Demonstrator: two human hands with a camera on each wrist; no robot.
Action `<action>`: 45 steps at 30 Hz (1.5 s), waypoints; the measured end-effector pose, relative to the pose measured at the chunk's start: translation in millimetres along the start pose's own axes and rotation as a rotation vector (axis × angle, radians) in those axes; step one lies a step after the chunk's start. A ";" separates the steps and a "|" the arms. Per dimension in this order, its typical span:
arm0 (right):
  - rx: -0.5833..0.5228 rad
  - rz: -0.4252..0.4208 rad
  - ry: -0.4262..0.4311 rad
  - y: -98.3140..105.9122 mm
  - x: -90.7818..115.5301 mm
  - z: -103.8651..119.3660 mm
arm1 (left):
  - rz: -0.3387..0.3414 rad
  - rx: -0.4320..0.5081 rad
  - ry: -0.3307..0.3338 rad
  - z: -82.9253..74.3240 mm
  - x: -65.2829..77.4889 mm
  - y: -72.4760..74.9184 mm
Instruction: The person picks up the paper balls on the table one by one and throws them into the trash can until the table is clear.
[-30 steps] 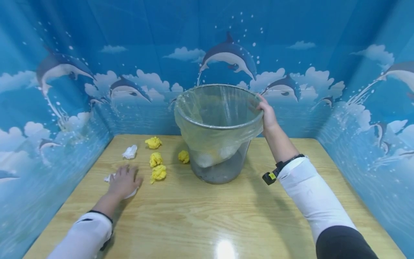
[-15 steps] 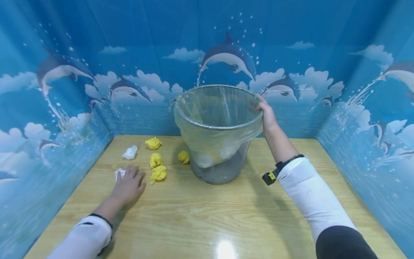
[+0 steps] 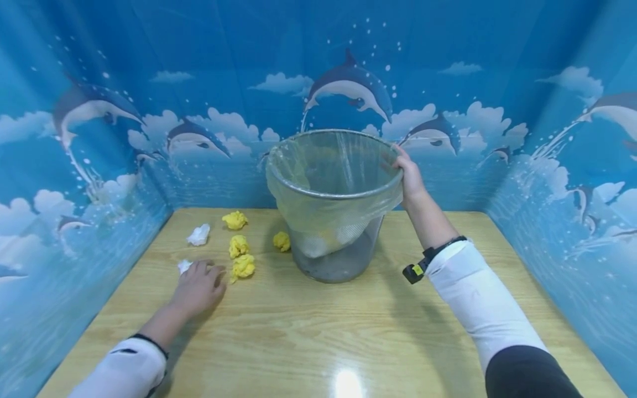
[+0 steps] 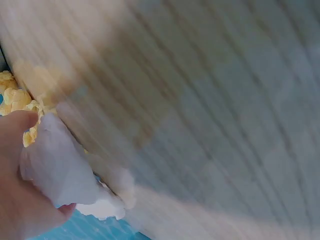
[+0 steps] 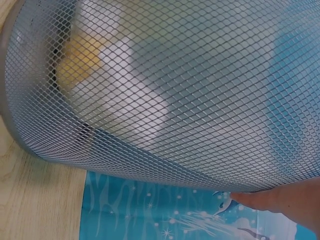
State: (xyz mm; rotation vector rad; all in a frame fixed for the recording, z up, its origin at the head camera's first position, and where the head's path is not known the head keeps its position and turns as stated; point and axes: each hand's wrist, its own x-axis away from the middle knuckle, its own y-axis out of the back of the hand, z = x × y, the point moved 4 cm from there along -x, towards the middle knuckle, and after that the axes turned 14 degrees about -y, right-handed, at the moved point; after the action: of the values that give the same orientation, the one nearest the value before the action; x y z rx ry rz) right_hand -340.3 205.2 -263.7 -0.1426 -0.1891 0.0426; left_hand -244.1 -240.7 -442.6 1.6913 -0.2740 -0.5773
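A crumpled white paper ball (image 4: pixel 60 165) sits between the thumb and fingers of my left hand (image 3: pixel 197 288), low over the table at the left. The head view hides this ball behind the hand. Just beyond the fingers lies another white paper ball (image 3: pixel 184 266). Crumpled yellow paper balls (image 3: pixel 243 267) lie immediately right of the left hand. My right hand (image 3: pixel 411 176) grips the right rim of a mesh wastebasket (image 3: pixel 343 260) lined with a clear plastic bag (image 3: pixel 328 215). Through the mesh, white paper (image 5: pixel 142 107) and yellow paper (image 5: pixel 80 62) show inside the bag.
Farther back on the wooden table (image 3: pixel 298 337) are one more white paper ball (image 3: pixel 199 235) and a yellow one (image 3: pixel 235 220). Another yellow ball (image 3: pixel 281 241) lies close beside the basket's left side. Blue dolphin-print curtains (image 3: pixel 224 55) enclose the table's back and sides.
My left hand has shifted a little to the right and its fingers have curled in, leaving the white ball beyond it more exposed. The right hand keeps its grip on the basket rim.
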 end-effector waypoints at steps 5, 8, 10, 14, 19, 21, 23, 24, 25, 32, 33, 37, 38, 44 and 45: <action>0.003 -0.010 -0.003 0.5 -1.1 0.9 | 0.043 0.029 0.023 2.0 2.6 -3.0; 0.009 -0.010 -0.004 0.4 -0.6 0.5 | 0.057 0.066 0.032 3.1 2.4 -4.6; 0.009 -0.006 -0.003 0.0 -0.4 0.3 | 0.059 0.091 0.037 3.7 1.7 -5.0; 0.006 -0.002 0.002 -0.7 -0.3 -0.2 | 0.100 0.115 0.066 5.8 -0.2 -6.3; 0.003 0.000 0.006 -0.8 -0.4 -0.3 | 0.098 0.107 0.050 7.2 -1.4 -8.1; 0.004 0.000 0.001 -0.6 -0.4 -0.3 | 0.083 0.105 0.035 6.9 -1.7 -8.3; 0.007 0.001 -0.005 -0.4 -0.5 -0.4 | 0.075 0.102 0.023 6.9 -1.7 -8.7; 0.009 0.000 -0.007 -0.2 -0.6 -0.5 | 0.073 0.104 0.020 6.6 -1.7 -8.8; 0.011 0.001 -0.010 -0.3 -0.6 -0.6 | 0.073 0.105 0.016 6.5 -1.8 -9.0; 0.017 -0.004 -0.016 0.1 0.0 -1.4 | 0.097 0.108 0.019 6.2 -3.2 -9.0; 0.020 -0.005 -0.016 0.2 0.0 -1.4 | 0.102 0.107 0.020 5.9 -4.0 -8.6; 0.027 -0.012 -0.007 0.8 0.5 -1.1 | 0.127 0.104 0.024 4.7 -6.8 -6.8; 0.031 -0.013 -0.008 0.8 0.6 -1.1 | 0.135 0.105 0.027 4.4 -7.4 -6.4; 0.037 -0.013 -0.010 1.9 0.4 -0.2 | 0.148 0.128 0.034 2.7 -12.2 -3.2; 0.036 -0.010 -0.009 1.8 0.4 0.0 | 0.143 0.130 0.030 2.6 -13.1 -2.8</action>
State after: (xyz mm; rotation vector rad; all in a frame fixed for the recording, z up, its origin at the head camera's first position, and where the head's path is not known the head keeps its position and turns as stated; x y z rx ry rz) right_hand -340.0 207.0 -263.9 -0.1061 -0.1979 0.0368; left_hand -256.9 -236.0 -442.7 1.7876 -0.4151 -0.4353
